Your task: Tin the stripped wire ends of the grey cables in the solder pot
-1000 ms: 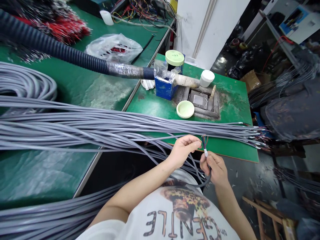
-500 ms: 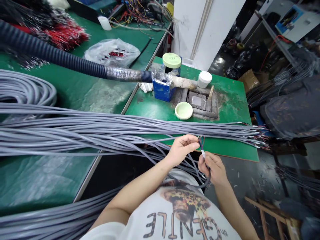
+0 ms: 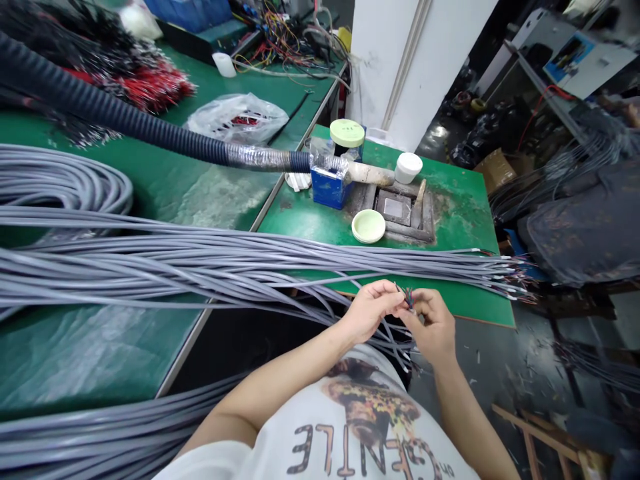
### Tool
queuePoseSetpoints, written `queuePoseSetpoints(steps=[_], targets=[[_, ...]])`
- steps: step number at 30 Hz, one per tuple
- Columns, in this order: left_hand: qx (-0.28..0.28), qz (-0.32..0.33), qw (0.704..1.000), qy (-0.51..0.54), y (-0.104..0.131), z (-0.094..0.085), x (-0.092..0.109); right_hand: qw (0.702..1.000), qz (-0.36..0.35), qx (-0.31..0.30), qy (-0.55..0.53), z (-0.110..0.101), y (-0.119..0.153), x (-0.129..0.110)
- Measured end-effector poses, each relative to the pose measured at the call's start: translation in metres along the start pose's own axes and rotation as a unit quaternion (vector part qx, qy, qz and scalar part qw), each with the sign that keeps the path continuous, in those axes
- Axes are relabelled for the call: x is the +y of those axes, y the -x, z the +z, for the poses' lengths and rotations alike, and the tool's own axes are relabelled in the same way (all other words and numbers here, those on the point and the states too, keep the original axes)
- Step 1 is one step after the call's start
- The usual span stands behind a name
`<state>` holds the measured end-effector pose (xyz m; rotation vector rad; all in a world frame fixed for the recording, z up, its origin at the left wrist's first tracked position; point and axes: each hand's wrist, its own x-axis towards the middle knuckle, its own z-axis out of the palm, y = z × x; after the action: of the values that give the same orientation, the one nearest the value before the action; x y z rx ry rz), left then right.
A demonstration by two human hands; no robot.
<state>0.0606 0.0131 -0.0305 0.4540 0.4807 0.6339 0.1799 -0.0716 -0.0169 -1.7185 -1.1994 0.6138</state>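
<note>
Thin coloured wires (image 3: pixel 409 299) fan out from the stripped end of a grey cable, between my two hands near the front edge of the green bench. My left hand (image 3: pixel 371 311) pinches some of them between thumb and fingertips. From the other side, my right hand (image 3: pixel 434 325) has its thumb and fingers closed on the same wires. The cable's jacket is mostly hidden by my hands. Just beyond lies a long bundle of grey cables (image 3: pixel 280 257), its stripped ends (image 3: pixel 515 277) at the right.
A square solder-pot-like fixture (image 3: pixel 397 208) is set in the bench (image 3: pixel 465 213). Around it stand a shallow pale-green dish (image 3: pixel 369 227), a white tub (image 3: pixel 409 167) and a blue box (image 3: pixel 330 187) with a ribbed hose (image 3: pixel 175 137). Coiled grey cable (image 3: pixel 65 177) lies left.
My right hand has moved up from the cable's jacket to the wires, its fingers now meeting my left hand's. The wires, upright before, are now mostly covered. The view has shifted slightly.
</note>
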Motion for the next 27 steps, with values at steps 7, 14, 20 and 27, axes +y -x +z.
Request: queuePoseSetpoints(steps=[7, 14, 20, 27], targets=[[0.041, 0.084, 0.996, -0.012, 0.004, 0.003, -0.005, 0.984, -0.138, 0.082, 0.081, 0.008, -0.008, -0.008], [0.071, 0.184, 0.979, -0.046, 0.004, 0.001, -0.005, 0.983, -0.172, 0.064, 0.021, 0.015, -0.032, -0.027], [0.039, 0.129, 0.988, 0.071, -0.003, 0.008, 0.002, 0.984, -0.172, 0.035, 0.003, 0.024, -0.059, -0.044], [0.047, 0.29, 0.9, -0.322, 0.005, -0.016, 0.036, 0.971, -0.207, -0.029, 0.113, 0.022, -0.132, -0.055]])
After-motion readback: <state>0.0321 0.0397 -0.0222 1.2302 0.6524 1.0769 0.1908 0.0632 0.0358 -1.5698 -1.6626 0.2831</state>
